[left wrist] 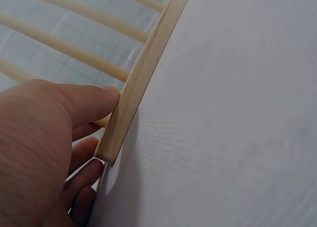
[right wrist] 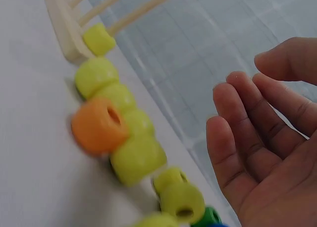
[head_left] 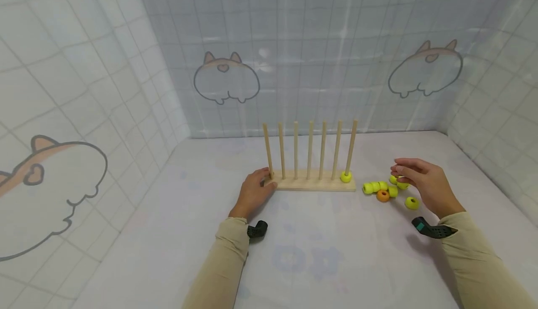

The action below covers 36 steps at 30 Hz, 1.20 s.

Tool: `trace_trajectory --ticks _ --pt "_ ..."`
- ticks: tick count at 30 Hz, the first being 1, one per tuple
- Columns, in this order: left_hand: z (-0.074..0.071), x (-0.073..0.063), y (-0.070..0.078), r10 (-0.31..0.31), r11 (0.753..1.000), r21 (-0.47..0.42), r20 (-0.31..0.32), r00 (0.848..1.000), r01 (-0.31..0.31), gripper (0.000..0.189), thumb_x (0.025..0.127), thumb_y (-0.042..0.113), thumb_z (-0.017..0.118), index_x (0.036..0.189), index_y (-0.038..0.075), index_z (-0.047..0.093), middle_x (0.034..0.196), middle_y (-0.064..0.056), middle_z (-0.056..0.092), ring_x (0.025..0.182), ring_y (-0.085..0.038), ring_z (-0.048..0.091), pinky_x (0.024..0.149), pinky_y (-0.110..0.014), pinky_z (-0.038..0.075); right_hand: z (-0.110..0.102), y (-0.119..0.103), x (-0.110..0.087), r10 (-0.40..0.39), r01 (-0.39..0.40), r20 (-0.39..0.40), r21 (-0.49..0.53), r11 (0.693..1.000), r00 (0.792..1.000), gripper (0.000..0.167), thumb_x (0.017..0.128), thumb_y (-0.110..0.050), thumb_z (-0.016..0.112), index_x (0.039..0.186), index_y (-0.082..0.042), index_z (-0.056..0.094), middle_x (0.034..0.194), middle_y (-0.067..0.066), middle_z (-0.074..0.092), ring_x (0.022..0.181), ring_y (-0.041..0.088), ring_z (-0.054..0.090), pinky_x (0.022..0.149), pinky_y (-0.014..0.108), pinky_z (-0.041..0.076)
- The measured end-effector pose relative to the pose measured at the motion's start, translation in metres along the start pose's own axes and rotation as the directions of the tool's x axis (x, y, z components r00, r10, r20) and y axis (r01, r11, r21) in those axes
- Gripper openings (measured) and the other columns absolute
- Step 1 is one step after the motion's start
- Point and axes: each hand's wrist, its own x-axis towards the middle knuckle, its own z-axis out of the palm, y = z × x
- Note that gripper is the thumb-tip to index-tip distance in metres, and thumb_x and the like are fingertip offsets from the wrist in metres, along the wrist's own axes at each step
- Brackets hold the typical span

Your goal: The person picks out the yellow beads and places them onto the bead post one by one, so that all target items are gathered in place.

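A wooden peg rack (head_left: 311, 186) with several upright dowels stands on the table. My left hand (head_left: 253, 190) grips the left end of its base, thumb on the front edge and fingers behind, as the left wrist view shows. One yellow bead (head_left: 346, 177) sits at the foot of the rightmost dowel. My right hand (head_left: 428, 185) hovers over loose beads right of the rack, fingers loosely bent and nothing between them. Below it lie a row of yellow beads (right wrist: 133, 124), an orange bead (right wrist: 96, 125) in front of them, and a lone yellow bead (head_left: 412, 202).
A green bead (right wrist: 210, 216) and a sliver of blue show at the bottom of the right wrist view. Behind the rack rises a grid-patterned curtain (head_left: 307, 75) with cartoon animals. Similar walls stand left and right. A pale cloth (head_left: 319, 253) covers the table.
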Motion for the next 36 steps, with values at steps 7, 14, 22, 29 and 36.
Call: trace_trajectory --ticks 7,14,22,29,36 --pt "0.000 -0.001 -0.002 -0.004 1.000 0.011 0.005 1.000 0.004 0.049 0.095 0.028 0.067 0.138 0.004 0.061 0.149 -0.008 0.050 0.140 -0.034 0.039 0.115 -0.049 0.031 -0.017 0.013 -0.012 0.041 -0.041 -0.014 -0.068 0.997 0.999 0.050 0.102 -0.033 0.059 0.134 0.005 0.055 0.113 -0.004 0.070 0.100 0.005 0.067 0.084 0.022 0.056" --pt "0.004 0.001 -0.001 -0.016 1.000 -0.008 0.005 1.000 0.016 0.051 0.095 0.028 0.068 0.139 0.004 0.060 0.150 -0.007 0.049 0.141 -0.033 0.038 0.116 -0.048 0.030 -0.037 0.022 -0.022 0.046 -0.042 0.047 -0.082 0.996 0.998 0.045 0.104 -0.026 0.056 0.132 0.009 0.054 0.118 -0.006 0.065 0.101 0.005 0.067 0.083 0.022 0.056" --pt "0.004 -0.001 -0.001 -0.002 1.000 -0.003 0.006 1.000 0.002 0.050 0.095 0.029 0.068 0.138 0.005 0.061 0.149 -0.007 0.050 0.141 -0.033 0.039 0.116 -0.048 0.031 -0.048 0.031 -0.031 0.129 -0.110 0.076 -0.218 0.970 0.989 0.046 0.103 -0.034 0.057 0.129 0.005 0.060 0.114 -0.010 0.066 0.099 0.000 0.064 0.081 0.015 0.053" --pt "-0.004 -0.001 -0.002 0.004 1.000 0.003 -0.015 1.000 -0.004 0.047 0.095 0.026 0.069 0.135 0.004 0.063 0.148 -0.007 0.052 0.140 -0.033 0.040 0.115 -0.049 0.031 -0.046 0.033 -0.028 0.179 -0.110 0.110 -0.461 0.881 0.978 0.051 0.099 -0.050 0.059 0.130 -0.011 0.067 0.124 0.004 0.065 0.108 0.002 0.048 0.080 0.020 0.040" --pt "-0.001 0.002 -0.004 0.000 1.000 0.020 0.021 1.000 -0.001 0.051 0.095 0.029 0.066 0.139 0.004 0.060 0.150 -0.008 0.049 0.141 -0.034 0.038 0.116 -0.050 0.030 -0.060 0.035 -0.031 0.206 -0.087 0.184 -0.505 0.859 0.961 0.049 0.100 -0.047 0.059 0.135 -0.012 0.063 0.132 0.010 0.061 0.111 -0.006 0.042 0.080 0.017 0.042"
